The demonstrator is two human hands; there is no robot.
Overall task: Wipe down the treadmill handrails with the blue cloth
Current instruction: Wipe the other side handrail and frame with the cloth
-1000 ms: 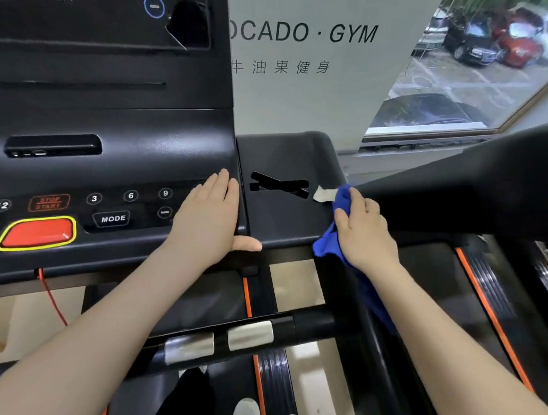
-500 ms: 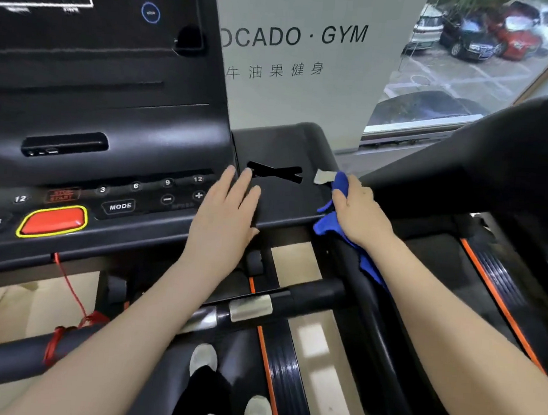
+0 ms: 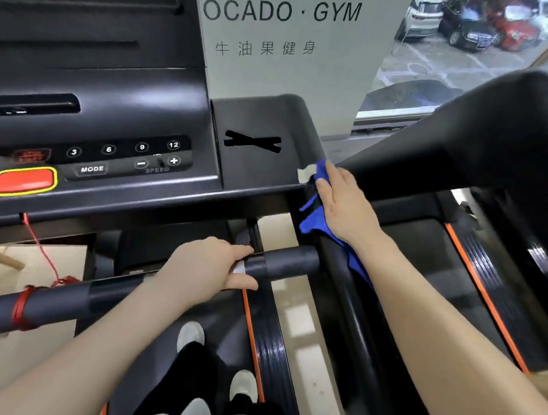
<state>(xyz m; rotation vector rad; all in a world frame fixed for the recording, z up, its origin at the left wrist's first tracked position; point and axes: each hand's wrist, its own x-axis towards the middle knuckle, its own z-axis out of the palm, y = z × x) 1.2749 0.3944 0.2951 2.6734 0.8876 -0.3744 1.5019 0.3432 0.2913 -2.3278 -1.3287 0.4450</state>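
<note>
The crumpled blue cloth [image 3: 314, 215] lies pressed against the top end of the glossy black right side handrail [image 3: 350, 310], just where that rail meets the corner of the matte black treadmill console [image 3: 259, 122]. Part of the cloth hangs down along the rail beneath the forearm. The right hand [image 3: 344, 202] lies flat over the cloth, fingers extended and close together, palm pushing it onto the rail rather than bunching it in a fist. A small scrap of pale tape [image 3: 306, 172] sits on the console edge, touching the cloth's upper tip.

The left hand [image 3: 210, 267] rests on the black padded front crossbar [image 3: 281, 263], fingers laid over the top and thumb beneath, wrapped loosely around the bar beside a silver sensor plate [image 3: 239, 266]. Farther left on the same bar, a red safety cord [image 3: 22, 309] is wound around it and runs up toward the console. Above that, a red oval stop button with a yellow border [image 3: 21, 181] sits beside the MODE key [image 3: 92, 169] and numbered speed keys. Behind the console stands a white gym sign [image 3: 290, 46].
</note>
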